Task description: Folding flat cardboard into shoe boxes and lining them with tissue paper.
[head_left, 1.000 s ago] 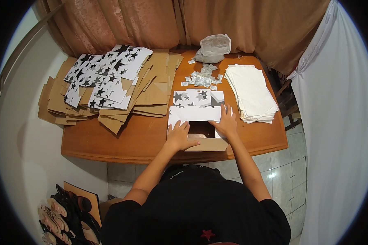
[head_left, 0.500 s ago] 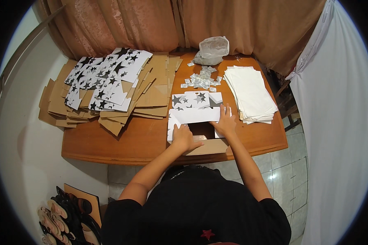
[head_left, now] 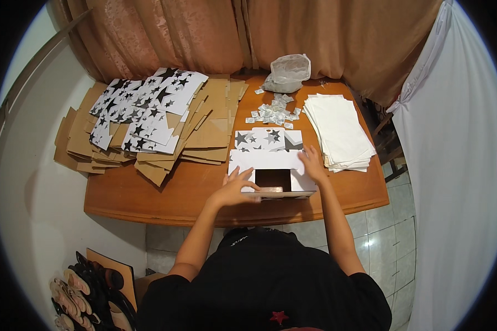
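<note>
A partly folded white cardboard box (head_left: 268,159) with a black and grey star print lies near the table's front edge. A dark opening shows in its near part, and the brown inner side of the cardboard forms its front edge. Over the left front of the box is my left hand (head_left: 232,190), fingers spread; I cannot tell how firmly it touches. My right hand (head_left: 313,166) rests along the box's right side with its fingers stretched out. Behind the opening, the star-printed lid part (head_left: 259,139) leans away from me.
Flattened brown cardboard boxes (head_left: 210,121) and star-printed sheets (head_left: 160,91) are heaped at the left. Beyond the box lie several small clear packets (head_left: 273,113) and a translucent plastic bag (head_left: 287,74). White paper sheets (head_left: 339,129) are stacked at the right.
The brown flap at the front has been raised upright, and the white flap has flattened over the box. My left hand has spread and shifted left; my right hand has moved outward.
</note>
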`<state>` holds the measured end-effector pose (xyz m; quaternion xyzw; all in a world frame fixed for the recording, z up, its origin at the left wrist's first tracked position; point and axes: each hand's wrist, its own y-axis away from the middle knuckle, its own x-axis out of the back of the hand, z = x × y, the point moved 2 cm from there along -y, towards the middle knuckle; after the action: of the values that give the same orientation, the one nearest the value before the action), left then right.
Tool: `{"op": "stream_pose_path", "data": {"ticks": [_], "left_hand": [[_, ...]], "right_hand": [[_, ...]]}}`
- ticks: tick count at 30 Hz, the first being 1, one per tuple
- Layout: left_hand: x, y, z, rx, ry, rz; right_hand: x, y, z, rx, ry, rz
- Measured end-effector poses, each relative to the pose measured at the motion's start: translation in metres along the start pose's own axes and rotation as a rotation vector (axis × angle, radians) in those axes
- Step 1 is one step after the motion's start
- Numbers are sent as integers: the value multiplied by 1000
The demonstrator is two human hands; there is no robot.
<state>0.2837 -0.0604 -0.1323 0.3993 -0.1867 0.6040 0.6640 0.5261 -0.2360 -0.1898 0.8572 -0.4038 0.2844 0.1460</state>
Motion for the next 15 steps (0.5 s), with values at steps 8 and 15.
{"op": "stream_pose_path", "data": {"ticks": [8,15], "left_hand": [[-12,-42,-15,394,38,795],[-16,-54,-11,603,94,735]], "right_hand": [[-5,19,-1,118,26,113],[-16,34,-32,30,240,179]]}}
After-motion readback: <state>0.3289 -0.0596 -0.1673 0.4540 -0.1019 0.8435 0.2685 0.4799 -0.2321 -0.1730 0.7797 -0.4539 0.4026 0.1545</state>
